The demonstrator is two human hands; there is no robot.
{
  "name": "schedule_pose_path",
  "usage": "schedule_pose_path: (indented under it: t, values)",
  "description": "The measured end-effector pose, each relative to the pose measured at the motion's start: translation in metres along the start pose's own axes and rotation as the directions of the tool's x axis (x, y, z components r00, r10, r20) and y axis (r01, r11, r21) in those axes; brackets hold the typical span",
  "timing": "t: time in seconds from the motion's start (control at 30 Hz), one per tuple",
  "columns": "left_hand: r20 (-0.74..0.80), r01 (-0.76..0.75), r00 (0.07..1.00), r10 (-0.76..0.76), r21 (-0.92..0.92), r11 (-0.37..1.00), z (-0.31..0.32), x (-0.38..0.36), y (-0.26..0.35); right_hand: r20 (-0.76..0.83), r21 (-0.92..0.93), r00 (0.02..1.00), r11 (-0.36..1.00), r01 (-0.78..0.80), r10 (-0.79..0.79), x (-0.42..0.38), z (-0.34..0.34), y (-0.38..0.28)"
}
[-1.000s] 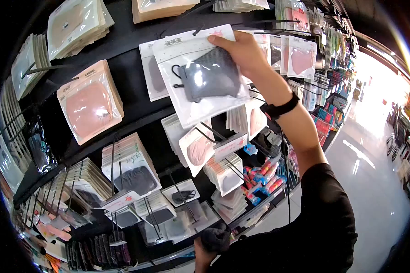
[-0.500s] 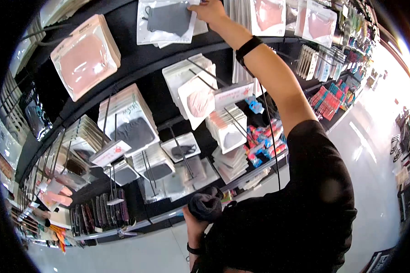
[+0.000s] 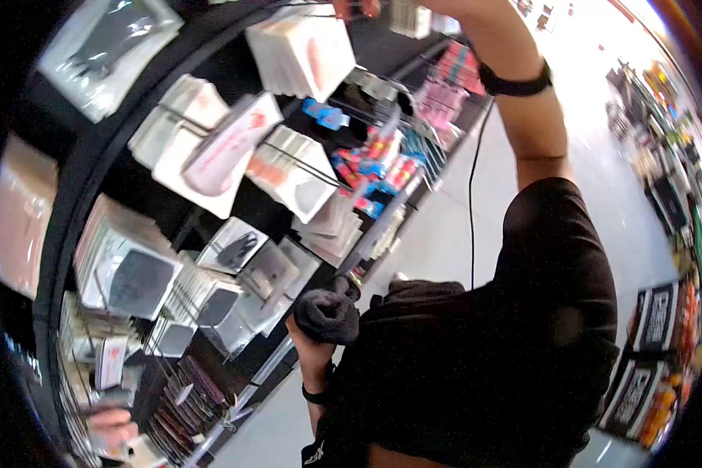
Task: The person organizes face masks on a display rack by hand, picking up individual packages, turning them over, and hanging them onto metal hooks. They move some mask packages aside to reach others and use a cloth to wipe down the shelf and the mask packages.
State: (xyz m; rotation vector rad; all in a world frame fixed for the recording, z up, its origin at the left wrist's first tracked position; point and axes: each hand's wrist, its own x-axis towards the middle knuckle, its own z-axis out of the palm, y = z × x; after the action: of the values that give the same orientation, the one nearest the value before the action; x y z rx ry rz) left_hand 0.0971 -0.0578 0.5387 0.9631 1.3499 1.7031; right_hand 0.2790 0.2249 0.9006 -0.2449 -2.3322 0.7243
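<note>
My left hand point(image 3: 310, 343) is at the lower middle, fingers wrapped round a bundled dark grey cloth point(image 3: 327, 312). A black band circles that wrist. The right arm reaches up, with a black band on its wrist; only some fingertips of my right hand point(image 3: 357, 8) show at the top edge, blurred, and what they hold, if anything, cannot be seen. Just below those fingers hangs a stack of white packs point(image 3: 303, 53). Further left, a clear pack with a dark grey item point(image 3: 111, 51) hangs on the rack.
Black shelving point(image 3: 78, 168) runs diagonally, with hooks and hanging packs point(image 3: 129, 269). Red and blue items point(image 3: 378, 164) lie beyond. A black cord point(image 3: 472, 203) hangs near my right arm. Pale floor point(image 3: 437, 234) and boxes with white lettering point(image 3: 651, 320) are at the right.
The view has turned and shifted right, so the racks appear tilted and further left. My right hand has gone mostly out of the top of view, away from the grey-item pack. The cloth stays in my left hand.
</note>
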Motion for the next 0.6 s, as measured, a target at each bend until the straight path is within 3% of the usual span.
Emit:
schedule_pose_path:
  t: [0.03,0.07,0.1,0.13,0.17,0.2,0.23,0.27,0.3,0.33,0.37,0.4,0.47,0.6]
  values:
    - [0.015,-0.006,1.0,0.005,0.019,1.0,0.0,0.003,-0.006,0.183,-0.216,0.981,0.976,-0.027,0.068,-0.027,-0.009,0.005]
    - [0.035,-0.007,0.999,0.006,0.038,0.999,0.002,0.007,-0.011,0.15,-0.097,0.982,0.99,-0.099,0.113,-0.065,0.003,0.038]
    - [0.066,0.072,0.995,-0.071,-0.016,0.997,0.012,0.014,0.0,0.276,-0.311,0.932,0.939,-0.145,0.235,-0.101,0.002,0.058]
    - [0.103,0.039,0.994,-0.041,0.016,0.999,0.012,0.019,-0.006,0.342,-0.475,0.882,0.869,-0.136,0.325,-0.139,0.008,0.079]
    - [0.14,0.003,0.99,-0.01,0.047,0.999,0.012,0.023,-0.011,0.437,-0.518,0.751,0.821,-0.24,0.495,-0.174,0.021,0.091]
    - [0.177,-0.034,0.984,0.02,0.074,0.997,0.011,0.027,-0.017,0.575,-0.518,0.622,0.825,-0.227,0.532,-0.225,0.04,0.123]
    - [0.165,0.022,0.985,-0.041,0.115,0.993,0.023,0.031,0.001,0.58,-0.57,0.391,0.699,-0.432,0.715,-0.282,0.076,0.143]
    - [0.188,-0.054,0.981,0.044,0.05,0.997,0.033,0.035,0.007,0.667,-0.558,0.175,0.641,-0.527,0.724,-0.361,0.111,0.17]
    - [0.209,0.046,0.976,-0.058,0.066,0.997,0.019,0.035,-0.017,0.692,-0.667,-0.116,0.568,-0.482,0.713,-0.416,0.148,0.165]
    - [0.253,0.001,0.967,-0.022,0.083,0.997,0.016,0.036,-0.024,0.723,-0.676,-0.383,0.478,-0.561,0.574,-0.45,0.177,0.139]
    - [0.293,-0.048,0.956,0.019,0.094,0.994,0.018,0.038,-0.028,0.704,-0.69,-0.57,0.217,-0.691,0.425,-0.484,0.186,0.11]
    - [0.3,-0.064,0.953,0.039,0.073,0.995,0.021,0.039,-0.027,0.679,-0.72,-0.699,0.014,-0.694,0.225,-0.569,0.215,0.115]
    - [0.314,-0.09,0.946,0.076,0.03,0.995,0.028,0.039,-0.024,0.672,-0.711,-0.718,-0.116,-0.694,0.181,-0.621,0.223,0.083]
    - [0.154,0.139,0.977,-0.147,0.062,0.988,0.017,0.022,-0.06,0.665,-0.649,-0.667,-0.182,-0.739,0.336,-0.654,0.202,0.05]
